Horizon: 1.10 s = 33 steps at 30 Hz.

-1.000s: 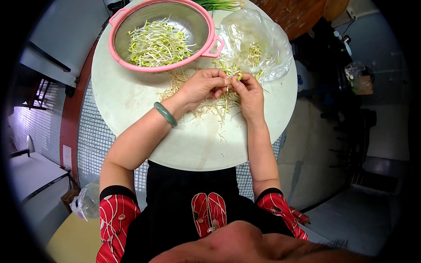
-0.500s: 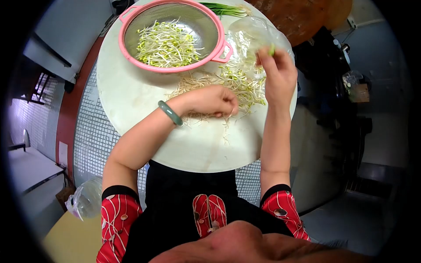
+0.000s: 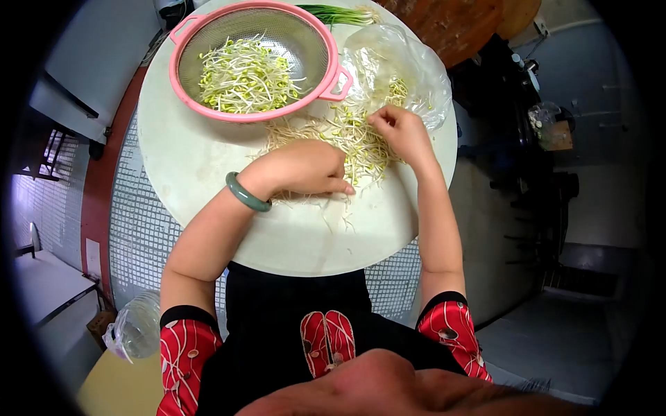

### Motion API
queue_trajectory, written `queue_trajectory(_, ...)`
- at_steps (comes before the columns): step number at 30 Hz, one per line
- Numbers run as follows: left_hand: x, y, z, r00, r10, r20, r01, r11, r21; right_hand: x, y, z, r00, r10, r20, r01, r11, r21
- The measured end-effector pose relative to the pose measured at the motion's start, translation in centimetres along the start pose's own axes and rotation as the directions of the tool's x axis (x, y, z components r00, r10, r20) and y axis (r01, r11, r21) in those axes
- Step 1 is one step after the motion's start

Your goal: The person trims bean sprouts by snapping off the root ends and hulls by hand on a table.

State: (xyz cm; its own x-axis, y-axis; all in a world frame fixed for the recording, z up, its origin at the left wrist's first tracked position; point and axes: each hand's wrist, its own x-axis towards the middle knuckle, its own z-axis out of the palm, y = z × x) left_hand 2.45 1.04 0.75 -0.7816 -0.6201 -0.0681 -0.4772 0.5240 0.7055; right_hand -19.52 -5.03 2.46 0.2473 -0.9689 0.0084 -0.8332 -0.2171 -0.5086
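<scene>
Fingers [image 3: 377, 120] of my right hand [image 3: 408, 137] are curled inward, thumb and forefinger brought near each other in a narrow pinch shape over the upper right edge of the loose soybean sprouts [image 3: 364, 149]. Whether those tips meet, or have a sprout between them, I cannot tell.

My left hand [image 3: 300, 166] lies back upward, its fingers bent under and mostly hidden beneath the palm, with one fingertip pointing right at the near edge of the sprouts. I cannot make out whether that hand grips anything. A green bangle [image 3: 248, 193] circles the wrist behind it.

The loose sprouts spread between my two sets of fingers, from just below and left of the right ones to just right of the left ones. Thin tan root strands [image 3: 284, 133] lie beyond my left fingers and under that hand, on the white round table [image 3: 187, 166].

Ahead and to the left of my left fingers stands a pink-rimmed mesh colander [image 3: 239, 118], with a heap of sprouts [image 3: 243, 80] inside. Just beyond my right fingers sits a clear plastic bag [image 3: 427, 73], with more sprouts at its mouth. Farther ahead lie scallions [image 3: 340, 14].
</scene>
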Motion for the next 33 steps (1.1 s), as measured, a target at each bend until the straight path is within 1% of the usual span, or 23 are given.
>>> queue_trajectory(1,0.1,0.2,0.1,0.996,-0.028,-0.082,0.031,0.999,0.041,-0.4,0.4,0.4,1.0,0.009,0.017,-0.008,0.998,-0.059)
queue_trajectory(4,0.6,-0.1,0.2,0.975,0.064,-0.214,-0.077,0.995,-0.055,-0.7,0.9,1.6,0.995,-0.098,0.003,0.098,0.99,-0.102)
queue_trajectory(5,0.9,-0.5,0.6,0.95,0.034,-0.311,-0.057,0.996,-0.065,-0.5,1.3,1.9,0.99,-0.135,-0.032,0.132,0.989,-0.073)
queue_trajectory(7,1.4,-1.2,0.9,0.87,-0.022,-0.493,-0.026,0.996,-0.09,-0.9,0.5,1.4,0.996,-0.067,-0.057,0.071,0.994,0.083)
queue_trajectory(8,1.6,-1.7,0.8,0.85,-0.068,-0.523,-0.003,0.991,-0.135,-1.1,0.3,1.1,0.997,-0.028,-0.065,0.038,0.987,0.159)
queue_trajectory(9,1.6,-1.8,0.4,0.828,-0.115,-0.549,0.016,0.983,-0.182,-1.2,0.5,0.8,0.998,0.003,-0.056,0.016,0.941,0.338)
queue_trajectory(10,1.7,-1.9,0.3,0.804,-0.162,-0.572,0.032,0.973,-0.23,-1.4,0.8,0.5,0.999,0.033,-0.043,-0.007,0.864,0.504)
queue_trajectory(11,1.9,-2.0,0.3,0.812,-0.191,-0.552,0.06,0.967,-0.246,-1.6,1.0,0.2,0.998,0.06,-0.024,-0.03,0.757,0.653)
queue_trajectory(12,2.0,-1.9,0.4,0.819,-0.2,-0.538,0.037,0.954,-0.298,-1.8,1.0,0.0,0.998,0.068,-0.014,-0.038,0.709,0.704)
queue_trajectory(14,2.1,-1.4,0.7,0.831,-0.218,-0.512,-0.006,0.917,-0.399,-2.5,0.7,-0.4,0.997,0.078,0.008,-0.054,0.604,0.795)
queue_trajectory(17,3.0,-1.7,2.0,0.842,-0.24,-0.483,-0.08,0.83,-0.552,-2.9,1.2,1.0,0.996,0.064,0.066,-0.09,0.512,0.854)
queue_trajectory(20,2.6,-0.8,1.4,0.898,-0.307,-0.314,-0.033,0.666,-0.745,-3.3,-0.2,2.2,0.997,0.075,0.025,-0.061,0.527,0.848)
queue_trajectory(24,3.0,-1.5,1.9,0.901,-0.31,-0.303,-0.028,0.656,-0.754,-3.3,-0.3,2.9,0.997,0.068,-0.022,-0.015,0.504,0.864)
queue_trajectory(26,3.0,-1.8,1.8,0.898,-0.306,-0.317,-0.038,0.663,-0.748,-3.4,-0.4,3.1,0.993,0.072,-0.097,0.044,0.534,0.845)
queue_trajectory(27,3.1,-2.0,1.9,0.899,-0.326,-0.293,-0.052,0.584,-0.81,-3.5,-0.4,3.3,0.988,0.072,-0.133,0.072,0.548,0.833)
queue_trajectory(29,3.3,-2.4,2.0,0.899,-0.362,-0.246,-0.083,0.411,-0.908,-3.5,-1.1,3.4,0.933,-0.033,-0.359,0.323,0.52,0.791)
queue_trajectory(30,3.2,-2.5,1.9,0.9,-0.363,-0.242,-0.052,0.462,-0.885,-3.6,-1.6,3.4,0.882,-0.078,-0.465,0.439,0.496,0.749)
queue_trajectory(31,3.2,-2.5,1.8,0.901,-0.363,-0.238,-0.02,0.514,-0.858,-3.2,-2.7,2.9,0.844,-0.089,-0.529,0.494,0.515,0.7)
queue_trajectory(32,3.2,-2.4,1.7,0.903,-0.36,-0.234,0.011,0.564,-0.826,-2.5,-3.7,2.3,0.825,-0.107,-0.556,0.527,0.501,0.686)
queue_trajectory(33,3.1,-2.3,1.8,0.924,-0.238,-0.298,-0.024,0.743,-0.669,-1.6,-4.8,1.6,0.803,-0.118,-0.584,0.559,0.489,0.67)
